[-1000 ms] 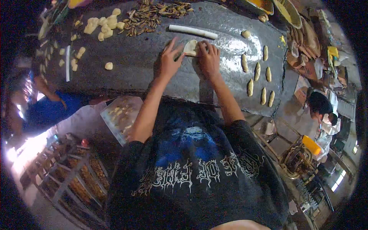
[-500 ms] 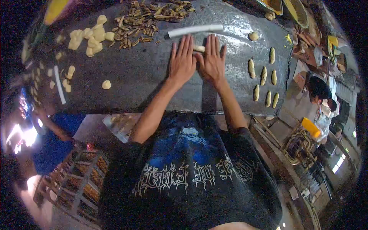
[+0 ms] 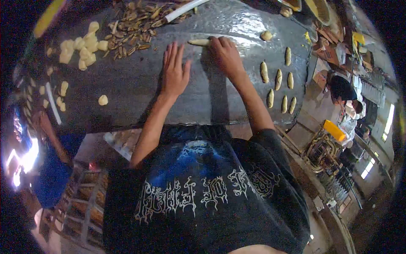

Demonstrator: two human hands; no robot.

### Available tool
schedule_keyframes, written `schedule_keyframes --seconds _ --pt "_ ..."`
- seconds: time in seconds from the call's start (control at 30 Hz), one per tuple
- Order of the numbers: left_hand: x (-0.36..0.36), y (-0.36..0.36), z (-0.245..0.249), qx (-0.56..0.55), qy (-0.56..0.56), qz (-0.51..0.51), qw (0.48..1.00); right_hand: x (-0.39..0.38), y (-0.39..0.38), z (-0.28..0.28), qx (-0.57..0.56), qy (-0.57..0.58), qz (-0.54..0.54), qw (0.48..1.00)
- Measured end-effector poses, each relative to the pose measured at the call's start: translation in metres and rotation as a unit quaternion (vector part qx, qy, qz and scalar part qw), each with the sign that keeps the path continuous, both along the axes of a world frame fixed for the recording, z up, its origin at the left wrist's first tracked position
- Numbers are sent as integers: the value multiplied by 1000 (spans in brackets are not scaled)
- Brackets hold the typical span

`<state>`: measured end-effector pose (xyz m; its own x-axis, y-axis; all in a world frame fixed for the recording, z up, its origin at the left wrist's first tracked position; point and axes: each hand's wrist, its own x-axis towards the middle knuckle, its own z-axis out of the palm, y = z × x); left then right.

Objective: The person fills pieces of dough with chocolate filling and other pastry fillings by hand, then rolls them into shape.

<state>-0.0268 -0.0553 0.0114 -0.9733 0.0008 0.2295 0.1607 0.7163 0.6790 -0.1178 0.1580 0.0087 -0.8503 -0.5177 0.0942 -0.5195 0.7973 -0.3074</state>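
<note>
My left hand (image 3: 174,71) lies flat on the dark table (image 3: 139,89) with fingers stretched, holding nothing. To its right, my right hand (image 3: 226,55) has its fingers curled over the right end of a pale dough roll (image 3: 198,42); the roll's tapered left end shows. A white rod (image 3: 186,10) lies beyond the roll, slanted, near a heap of brown strips (image 3: 133,31). Several filled-looking dough rolls (image 3: 278,79) lie apart at the right, below a round dough piece (image 3: 266,35). A single dough lump (image 3: 103,100) is left of my left hand.
Several dough lumps (image 3: 86,47) are clustered at the upper left. A second white rod (image 3: 53,103) lies at the left, near a co-worker's hand (image 3: 41,121). Trays (image 3: 292,5) stand at the far right edge. Other people and a yellow container (image 3: 334,130) are beyond the table.
My hands have moved apart; the left went left off the dough roll, and the right curled over its end. The roll looks longer. The upper white rod moved up and left and tilted.
</note>
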Motion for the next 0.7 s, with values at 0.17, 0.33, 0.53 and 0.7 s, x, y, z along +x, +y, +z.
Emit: schedule_keyframes --seconds 0.17,0.33,0.53,0.7 --pt "49 12 13 -16 -36 39 998 -37 22 56 80 -439 41 894" --pt "102 27 6 -12 -24 129 991 -10 137 139 -338 -508 -44 791" --pt "143 55 -7 -7 -32 221 975 -50 281 318 -275 -129 -258 917" --pt "151 72 3 -7 -42 264 964 1 341 81 65 241 -181 951"
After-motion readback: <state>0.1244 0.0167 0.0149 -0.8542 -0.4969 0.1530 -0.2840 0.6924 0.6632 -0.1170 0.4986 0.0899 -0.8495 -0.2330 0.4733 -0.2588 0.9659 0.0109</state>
